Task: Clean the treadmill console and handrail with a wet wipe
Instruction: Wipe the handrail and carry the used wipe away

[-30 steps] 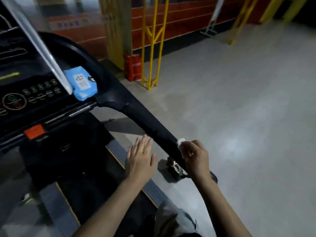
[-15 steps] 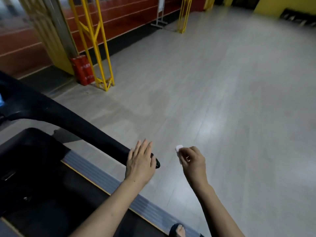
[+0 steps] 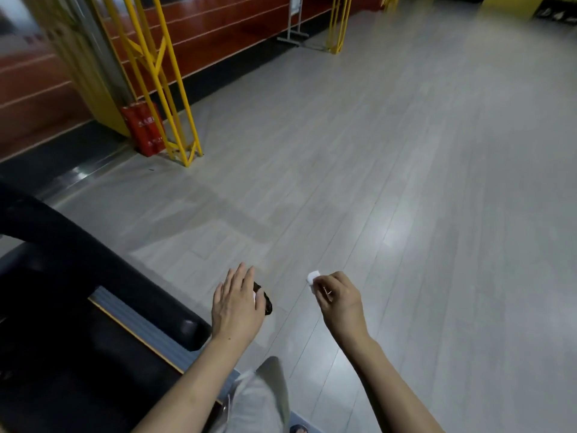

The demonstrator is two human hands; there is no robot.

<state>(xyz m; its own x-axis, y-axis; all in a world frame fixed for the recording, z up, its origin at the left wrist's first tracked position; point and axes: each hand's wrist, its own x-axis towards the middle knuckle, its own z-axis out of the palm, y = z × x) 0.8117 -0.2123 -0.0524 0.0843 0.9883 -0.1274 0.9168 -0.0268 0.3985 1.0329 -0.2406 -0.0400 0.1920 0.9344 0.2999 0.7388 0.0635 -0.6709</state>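
The black treadmill handrail (image 3: 103,270) slants from the left edge down to its end cap (image 3: 264,300) at lower centre. My left hand (image 3: 237,304) lies flat over that end, fingers straight and spread, gripping nothing. My right hand (image 3: 338,296) hovers over the floor to the right of the rail, apart from it, pinching a small crumpled white wet wipe (image 3: 313,277) between thumb and fingertips. The console is out of view.
The treadmill's grey side strip (image 3: 137,320) and dark deck fill the lower left. A yellow metal frame (image 3: 175,120) and a red box (image 3: 145,129) stand at the back left. Grey plank floor (image 3: 406,182) spreads to the right. My grey trouser leg (image 3: 262,398) shows below.
The view has swung right, so the console and blue wipe pack have left the frame. My right hand came off the handrail end with the wipe and moved right; my left hand now covers the rail end.
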